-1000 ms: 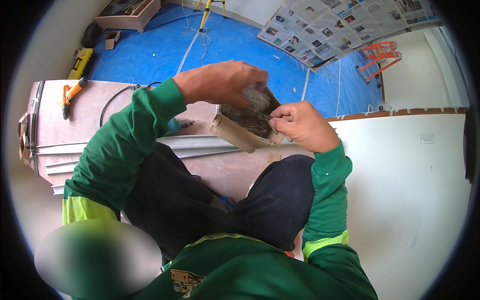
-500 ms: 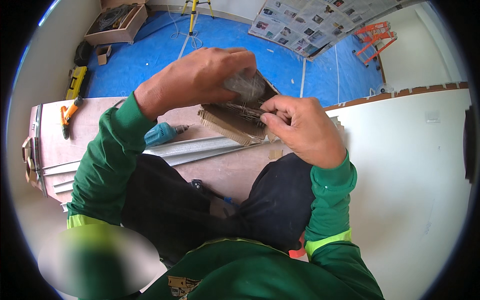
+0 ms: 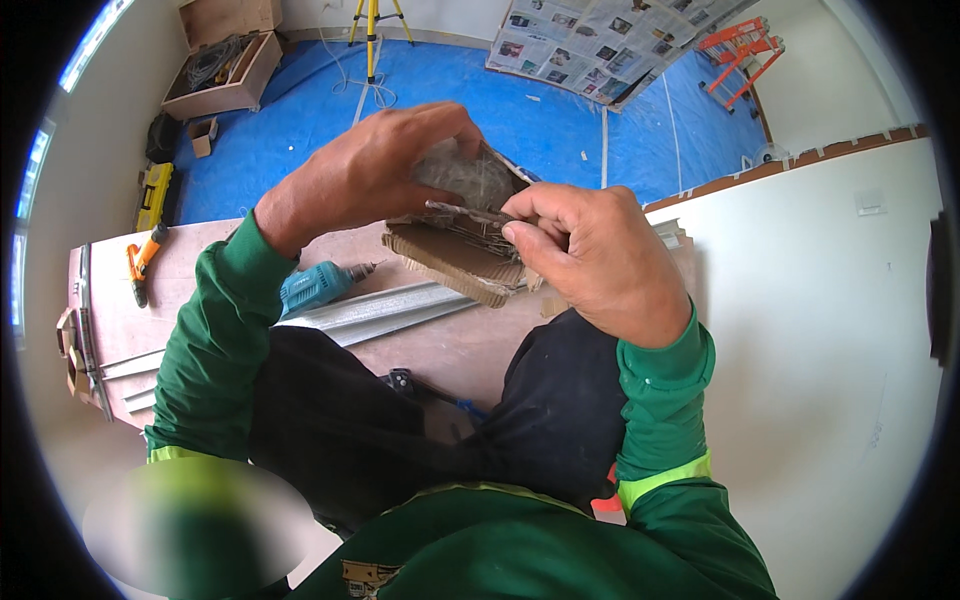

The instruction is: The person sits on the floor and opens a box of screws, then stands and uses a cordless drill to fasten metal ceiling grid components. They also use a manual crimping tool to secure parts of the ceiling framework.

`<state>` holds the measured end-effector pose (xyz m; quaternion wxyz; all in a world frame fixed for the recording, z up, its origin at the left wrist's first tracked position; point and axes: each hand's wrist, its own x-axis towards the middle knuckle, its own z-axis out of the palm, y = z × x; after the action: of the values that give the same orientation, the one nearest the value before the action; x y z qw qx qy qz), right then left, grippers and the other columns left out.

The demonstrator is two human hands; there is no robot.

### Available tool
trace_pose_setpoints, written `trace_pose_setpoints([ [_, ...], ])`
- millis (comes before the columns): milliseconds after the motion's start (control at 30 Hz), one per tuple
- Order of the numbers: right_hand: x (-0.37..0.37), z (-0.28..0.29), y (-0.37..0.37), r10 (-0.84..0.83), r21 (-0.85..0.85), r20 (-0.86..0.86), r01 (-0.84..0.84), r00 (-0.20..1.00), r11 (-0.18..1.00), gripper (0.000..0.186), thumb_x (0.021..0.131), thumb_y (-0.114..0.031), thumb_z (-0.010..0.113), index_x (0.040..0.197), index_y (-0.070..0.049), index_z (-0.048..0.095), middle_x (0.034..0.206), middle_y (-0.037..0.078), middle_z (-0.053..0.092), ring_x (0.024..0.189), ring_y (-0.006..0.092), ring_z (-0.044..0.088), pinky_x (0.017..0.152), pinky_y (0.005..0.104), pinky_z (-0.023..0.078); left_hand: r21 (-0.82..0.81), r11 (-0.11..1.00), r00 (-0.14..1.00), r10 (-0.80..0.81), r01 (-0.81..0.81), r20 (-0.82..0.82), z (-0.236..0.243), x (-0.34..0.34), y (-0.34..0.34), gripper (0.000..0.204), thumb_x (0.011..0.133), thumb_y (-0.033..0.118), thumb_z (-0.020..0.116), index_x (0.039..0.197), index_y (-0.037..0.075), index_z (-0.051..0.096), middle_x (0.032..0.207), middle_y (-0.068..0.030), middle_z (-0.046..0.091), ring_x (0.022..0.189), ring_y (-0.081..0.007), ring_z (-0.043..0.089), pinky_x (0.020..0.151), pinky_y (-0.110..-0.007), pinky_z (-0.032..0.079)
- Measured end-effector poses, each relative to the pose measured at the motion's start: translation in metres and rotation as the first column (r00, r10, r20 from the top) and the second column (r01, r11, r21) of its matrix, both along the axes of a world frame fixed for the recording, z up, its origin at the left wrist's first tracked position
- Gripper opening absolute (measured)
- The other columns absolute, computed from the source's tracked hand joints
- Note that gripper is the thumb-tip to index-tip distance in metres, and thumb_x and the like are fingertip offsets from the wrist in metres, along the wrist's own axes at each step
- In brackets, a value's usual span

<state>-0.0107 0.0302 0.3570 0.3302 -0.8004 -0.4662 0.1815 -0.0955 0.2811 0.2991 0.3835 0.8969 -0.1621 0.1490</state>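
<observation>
My left hand (image 3: 365, 165) grips a clear plastic bag (image 3: 462, 175) at the top of an open, torn cardboard box (image 3: 435, 258) of loose nails or screws (image 3: 492, 240). My right hand (image 3: 610, 260) is at the box's right, thumb and index pinched on a thin metal piece (image 3: 465, 212) that lies crosswise over the nails; what exactly it is, I cannot make out. Below and left of the box, a teal drill (image 3: 312, 285) rests beside long silver metal channels (image 3: 375, 310) on the pinkish board (image 3: 210, 285) by my knees.
An orange-black power tool (image 3: 140, 265) lies at the board's left. Beyond are blue sheeting (image 3: 290, 125), a yellow case (image 3: 153, 195), a wooden toolbox (image 3: 225, 80), a yellow tripod (image 3: 370, 45), a newspaper-covered panel (image 3: 570, 50) and a red ladder (image 3: 740, 65). A white board (image 3: 800, 300) fills the right.
My left hand has shifted left with the bag. My right hand has turned inward, and the thin piece now points leftward across the box. More of the teal drill shows as the view shifts.
</observation>
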Motion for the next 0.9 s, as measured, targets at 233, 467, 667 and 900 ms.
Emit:
trace_pose_setpoints([
  [233,-0.001,0.002,-0.001,-0.010,0.043,0.035,0.008,0.999,0.999,0.014,0.099,-0.008,0.076,0.108,0.004,0.077,0.066,0.007,0.062,0.058,0.0090,0.047,0.054,0.0311,0.041,0.002,1.000,1.000,0.024,-0.024,0.000,-0.002,0.002,0.000,0.049,0.078,-0.003,0.086,0.120,0.002,0.062,0.116,-0.0154,0.073,0.112,-0.0424,0.071,0.095,-0.047,0.058],
  [467,-0.002,0.009,-0.005,-0.032,0.049,0.028,0.031,0.999,0.998,0.014,0.098,-0.007,0.076,0.109,0.003,0.077,0.067,0.007,0.064,0.058,0.0081,0.048,0.054,0.0303,0.041,-0.011,1.000,0.999,0.006,-0.006,0.049,0.001,0.002,-0.003,0.050,0.077,-0.002,0.087,0.121,0.005,0.064,0.122,-0.0120,0.073,0.115,-0.0384,0.072,0.097,-0.045,0.059],
  [667,-0.006,0.016,-0.007,-0.051,0.022,0.063,0.050,0.997,0.999,0.015,0.097,-0.008,0.077,0.109,0.002,0.077,0.068,0.006,0.065,0.057,0.0087,0.049,0.053,0.0301,0.040,0.052,0.998,0.998,0.033,-0.036,0.056,0.010,-0.001,-0.005,0.051,0.078,-0.002,0.087,0.123,0.008,0.066,0.128,-0.0081,0.073,0.116,-0.0353,0.074,0.099,-0.042,0.061],
  [900,-0.005,0.013,-0.009,-0.027,0.005,0.213,0.026,0.977,1.000,0.015,0.096,-0.008,0.078,0.107,0.002,0.076,0.072,0.011,0.071,0.054,0.0167,0.056,0.054,0.0343,0.044,0.096,0.994,0.998,0.054,-0.056,0.024,0.018,-0.006,-0.008,0.049,0.078,-0.002,0.084,0.123,0.008,0.066,0.126,-0.0093,0.073,0.113,-0.0384,0.073,0.094,-0.045,0.061],
])
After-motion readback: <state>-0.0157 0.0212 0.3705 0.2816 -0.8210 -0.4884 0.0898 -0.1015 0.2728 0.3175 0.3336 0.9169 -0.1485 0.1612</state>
